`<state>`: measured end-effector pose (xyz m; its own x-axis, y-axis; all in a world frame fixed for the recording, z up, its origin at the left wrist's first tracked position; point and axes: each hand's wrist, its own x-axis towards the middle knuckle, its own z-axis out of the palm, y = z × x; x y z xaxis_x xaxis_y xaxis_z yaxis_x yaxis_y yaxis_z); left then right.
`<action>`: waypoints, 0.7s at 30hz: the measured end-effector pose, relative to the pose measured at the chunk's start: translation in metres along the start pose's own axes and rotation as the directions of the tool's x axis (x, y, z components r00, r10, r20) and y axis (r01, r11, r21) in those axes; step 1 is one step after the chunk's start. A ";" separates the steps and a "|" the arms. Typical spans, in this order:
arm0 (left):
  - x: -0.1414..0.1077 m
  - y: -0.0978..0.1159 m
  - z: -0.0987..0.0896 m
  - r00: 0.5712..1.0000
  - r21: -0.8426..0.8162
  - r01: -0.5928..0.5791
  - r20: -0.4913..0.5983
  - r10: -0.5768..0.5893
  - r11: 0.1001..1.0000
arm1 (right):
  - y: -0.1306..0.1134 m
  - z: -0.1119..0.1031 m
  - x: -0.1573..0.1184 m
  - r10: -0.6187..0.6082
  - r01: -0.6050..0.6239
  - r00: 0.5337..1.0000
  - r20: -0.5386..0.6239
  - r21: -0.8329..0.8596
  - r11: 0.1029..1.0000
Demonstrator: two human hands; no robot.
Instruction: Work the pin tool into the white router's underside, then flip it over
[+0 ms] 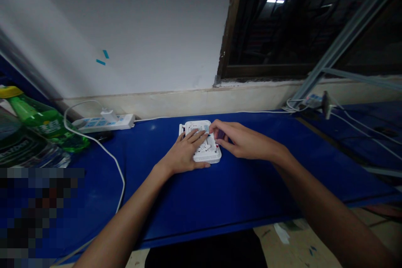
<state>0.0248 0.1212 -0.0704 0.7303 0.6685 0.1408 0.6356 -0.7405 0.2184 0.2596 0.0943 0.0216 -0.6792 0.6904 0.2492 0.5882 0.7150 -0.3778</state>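
Note:
A white router-like device (205, 147) with a perforated face and a short bar along its left side lies on the blue tabletop. My left hand (186, 150) rests on its left part, fingers stretched out across the face and thumb along the near edge. At the device's right side, my right hand (240, 139) is closed in a pinch. Between its fingers shows a small dark purple piece (220, 134), partly hidden, whose kind I cannot make out. A tiny red-and-white bit (217, 145) shows just below it, over the device's right edge.
A white power strip (122, 122) with a plugged-in charger (108, 114) stands against the wall; its white cable (117, 167) loops over the table's left side. Green bottles (40, 121) stand at far left. A metal strut (342, 29) and cables (361, 127) are at right.

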 end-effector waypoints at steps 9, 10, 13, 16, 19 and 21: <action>0.001 -0.001 0.002 1.000 0.012 -0.009 -0.003 0.009 1.000 | 0.019 0.039 -0.006 -0.029 -0.004 0.936 -0.351 -0.091 0.996; 0.001 -0.001 0.003 1.000 0.016 -0.010 -0.003 0.010 1.000 | 0.020 0.043 -0.006 -0.018 0.015 0.927 -0.376 -0.011 1.000; 0.001 -0.001 0.003 1.000 0.022 -0.010 -0.007 0.010 1.000 | 0.022 0.055 -0.007 0.041 0.058 0.915 -0.400 0.233 0.971; 0.001 0.001 0.003 1.000 0.028 -0.005 -0.007 0.006 1.000 | 0.027 0.065 -0.007 0.073 0.098 0.864 -0.497 0.308 0.946; 0.001 0.001 0.004 1.000 0.043 0.002 0.001 -0.002 0.999 | 0.030 0.072 -0.008 0.069 0.110 0.781 -0.620 0.246 0.963; 0.001 0.001 0.005 1.000 0.050 0.002 0.003 -0.002 0.999 | 0.028 0.072 -0.009 0.046 0.101 0.763 -0.645 0.189 0.977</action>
<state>0.0275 0.1204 -0.0747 0.7299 0.6697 0.1371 0.6487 -0.7418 0.1703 0.2507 0.0999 -0.0555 -0.2084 0.6306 0.7476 0.4235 0.7472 -0.5122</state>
